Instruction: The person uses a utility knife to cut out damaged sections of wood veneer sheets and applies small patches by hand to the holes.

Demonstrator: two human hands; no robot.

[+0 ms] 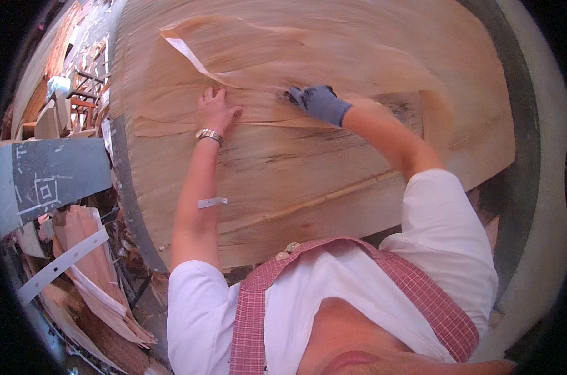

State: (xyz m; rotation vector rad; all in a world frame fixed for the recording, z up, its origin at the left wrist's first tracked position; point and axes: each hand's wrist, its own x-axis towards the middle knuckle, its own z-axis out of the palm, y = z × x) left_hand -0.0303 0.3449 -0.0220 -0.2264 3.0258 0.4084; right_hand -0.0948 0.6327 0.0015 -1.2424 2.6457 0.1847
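Wood sheets (277, 175) lie on the table (526, 106), a strip (188, 52) at their far left. Nearer rests the left hand (218, 112), the right hand (321, 105) right of it. A board (71, 172) is left of the table, scraps (88, 240) nearer.

Left arm (194, 228): extended forward, nearly straight. Left hand (218, 112): palm down, fingers spread. Right arm (393, 139): bent at the elbow, angled inward. Right hand (321, 105): gloved, fingers pointing left; finger closure cannot be determined.

White nested squares (45, 189) and short white strokes (22, 152) mark the blue-grey panel (83, 165) at the left; no words or numbers can be read.
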